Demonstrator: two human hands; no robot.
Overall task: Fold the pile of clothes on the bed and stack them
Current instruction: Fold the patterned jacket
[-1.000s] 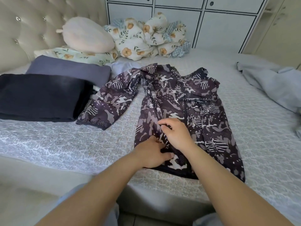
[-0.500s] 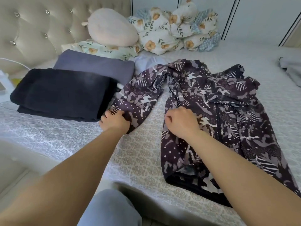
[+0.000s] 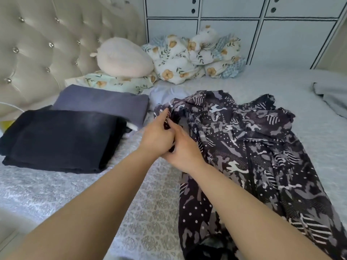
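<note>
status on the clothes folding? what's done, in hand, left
Done: a black folded item and a grey-blue folded one lie side by side near the headboard, not stacked. In hand: the left hand and right hand both grip the left sleeve of the patterned jacket, which is drawn in over its body; the rest lies spread open. Left: finishing the jacket, a light grey garment at the right edge, then stacking.

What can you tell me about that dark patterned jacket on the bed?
The jacket is thin, dark fabric printed in grey and white camouflage, dots and stripes, with a front zip. It lies spread on the bed, its near sleeve gathered toward the body. Left hand and right hand both grip that sleeve.
</note>
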